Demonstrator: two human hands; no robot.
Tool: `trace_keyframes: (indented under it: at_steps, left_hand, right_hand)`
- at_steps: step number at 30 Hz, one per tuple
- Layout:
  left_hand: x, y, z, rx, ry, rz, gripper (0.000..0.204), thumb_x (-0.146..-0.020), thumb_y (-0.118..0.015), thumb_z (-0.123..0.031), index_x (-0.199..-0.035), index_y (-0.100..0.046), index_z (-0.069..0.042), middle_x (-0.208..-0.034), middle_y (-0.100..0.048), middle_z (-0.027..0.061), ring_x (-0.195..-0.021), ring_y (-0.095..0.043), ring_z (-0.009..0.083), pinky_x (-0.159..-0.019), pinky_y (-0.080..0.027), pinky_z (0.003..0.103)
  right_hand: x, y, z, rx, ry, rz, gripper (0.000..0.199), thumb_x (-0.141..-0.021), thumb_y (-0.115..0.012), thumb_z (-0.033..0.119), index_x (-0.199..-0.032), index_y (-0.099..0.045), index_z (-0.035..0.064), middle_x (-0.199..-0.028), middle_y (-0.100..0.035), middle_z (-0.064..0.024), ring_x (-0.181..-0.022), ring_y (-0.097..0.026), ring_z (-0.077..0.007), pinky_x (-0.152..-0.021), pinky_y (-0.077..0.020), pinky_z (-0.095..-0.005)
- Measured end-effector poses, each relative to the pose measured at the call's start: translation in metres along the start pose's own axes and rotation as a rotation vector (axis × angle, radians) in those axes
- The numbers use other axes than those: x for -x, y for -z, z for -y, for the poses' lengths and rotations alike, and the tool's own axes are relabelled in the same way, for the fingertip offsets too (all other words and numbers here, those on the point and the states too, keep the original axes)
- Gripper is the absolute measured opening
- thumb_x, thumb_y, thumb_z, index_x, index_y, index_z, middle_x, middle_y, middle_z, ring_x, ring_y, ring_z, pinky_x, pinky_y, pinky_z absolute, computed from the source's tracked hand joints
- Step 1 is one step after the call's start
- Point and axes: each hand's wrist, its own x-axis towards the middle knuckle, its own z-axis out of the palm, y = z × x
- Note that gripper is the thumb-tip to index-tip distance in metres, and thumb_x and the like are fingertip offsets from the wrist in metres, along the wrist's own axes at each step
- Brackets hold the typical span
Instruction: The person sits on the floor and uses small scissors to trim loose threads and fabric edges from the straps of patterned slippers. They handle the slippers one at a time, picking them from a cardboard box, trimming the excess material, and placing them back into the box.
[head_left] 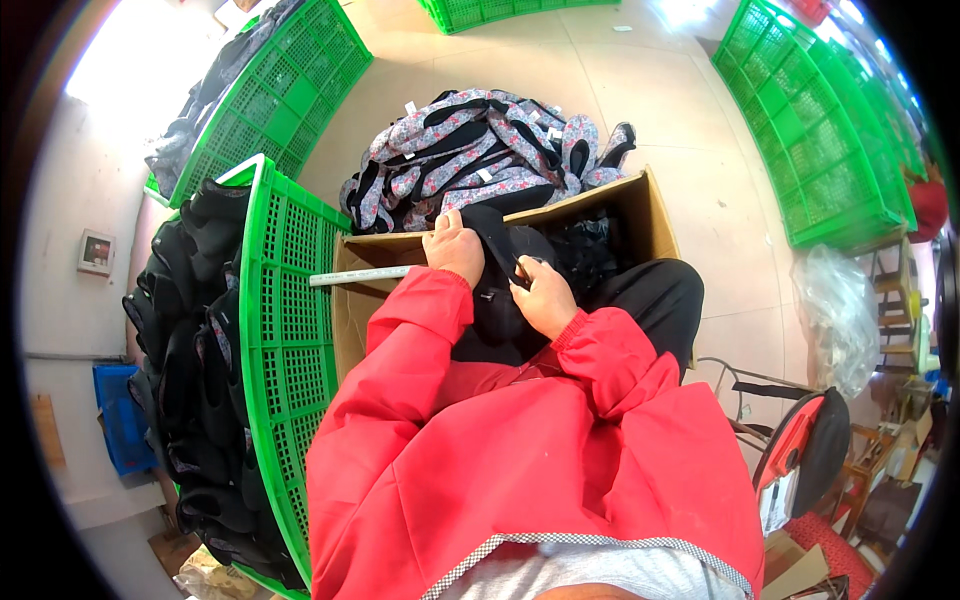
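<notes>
My left hand (pixel 453 248) is closed on the upper edge of a black fabric piece (pixel 492 300), which hangs down over my lap. To its right, my right hand (pixel 545 297) is closed on a small dark tool (pixel 521 275) that looks like thread snips, its tip against the fabric. The lower part of the piece merges with my dark trousers, so its full shape is hidden. Both hands are over the near side of an open cardboard box (pixel 660 215) with dark items inside. A pale bar (pixel 360 276) sticks out left of my left hand.
Beyond the box lies a heap of floral-patterned padded pieces (pixel 450 150) with black linings. Close on my left stands a green crate (pixel 290 330) beside stacked black pieces (pixel 190 380). More green crates (pixel 800 130) stand farther off. A folding chair (pixel 800 450) is at the right.
</notes>
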Motion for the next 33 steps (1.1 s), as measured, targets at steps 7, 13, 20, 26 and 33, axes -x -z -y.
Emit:
trace_keyframes:
  at_steps: [7,13,20,26,33]
  left_hand:
    - [-0.009,-0.015,0.005,-0.053,0.063,0.255,0.025,-0.084,-0.061,-0.017,-0.102,-0.075,-0.006,-0.128,-0.053,0.0062,-0.118,-0.054,0.0239,-0.084,-0.053,0.039]
    - [-0.006,-0.010,0.006,-0.035,0.065,0.302,0.025,-0.089,-0.059,-0.017,-0.106,-0.073,-0.008,-0.128,-0.053,0.0050,-0.119,-0.053,0.0236,-0.088,-0.049,0.041]
    - [-0.005,-0.015,0.010,-0.019,0.073,0.261,0.024,-0.089,-0.057,-0.018,-0.103,-0.074,-0.008,-0.122,-0.057,0.0048,-0.117,-0.054,0.0243,-0.086,-0.051,0.042]
    - [-0.004,-0.009,0.010,-0.012,0.059,0.223,0.023,-0.089,-0.055,-0.015,-0.100,-0.074,-0.007,-0.118,-0.061,0.0081,-0.112,-0.059,0.0259,-0.085,-0.052,0.041]
    - [0.032,0.032,0.002,-0.018,-0.035,0.066,0.015,-0.080,-0.062,-0.012,-0.086,-0.074,-0.006,-0.109,-0.061,0.0142,-0.103,-0.061,0.0281,-0.081,-0.052,0.038]
  right_hand:
    - [0.003,-0.004,0.003,-0.006,-0.019,0.019,0.021,-0.080,-0.070,0.008,-0.090,-0.053,0.0018,-0.083,-0.058,-0.0174,-0.080,-0.058,-0.0386,-0.069,-0.0472,-0.0439]
    - [0.005,-0.002,0.008,-0.013,-0.056,0.029,0.020,-0.080,-0.070,0.009,-0.089,-0.053,0.0017,-0.082,-0.058,-0.0169,-0.081,-0.059,-0.0385,-0.069,-0.0472,-0.0430]
    - [0.004,-0.003,0.007,-0.021,-0.020,0.018,0.021,-0.080,-0.070,0.009,-0.088,-0.053,0.0012,-0.083,-0.058,-0.0172,-0.081,-0.059,-0.0379,-0.070,-0.0472,-0.0427]
    - [0.004,-0.001,0.006,-0.043,-0.027,0.011,0.021,-0.079,-0.070,0.008,-0.088,-0.053,0.0010,-0.083,-0.058,-0.0178,-0.081,-0.059,-0.0377,-0.070,-0.0470,-0.0420]
    - [0.019,0.004,-0.011,-0.168,-0.149,-0.001,0.023,-0.079,-0.072,0.010,-0.090,-0.053,0.0015,-0.083,-0.059,-0.0178,-0.079,-0.060,-0.0361,-0.070,-0.0468,-0.0410]
